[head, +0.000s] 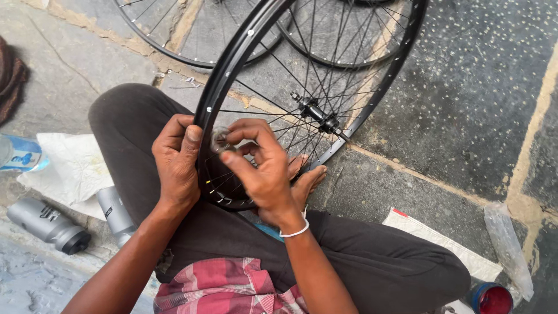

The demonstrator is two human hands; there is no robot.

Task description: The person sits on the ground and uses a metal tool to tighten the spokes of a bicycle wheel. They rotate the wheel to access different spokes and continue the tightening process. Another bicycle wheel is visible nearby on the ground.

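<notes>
Hands, left [176,163] and right [261,168], clamp a black wheel rim [232,58]; white wrapper [442,241] beside red-lidded tin [493,299].

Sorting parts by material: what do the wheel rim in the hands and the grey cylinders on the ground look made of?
The rim looks like black-finished metal, with a smooth sheen and small round holes. The two grey cylinders look like matt metal or plastic with dark ends; I cannot tell which. The left hand grips the rim.
</notes>
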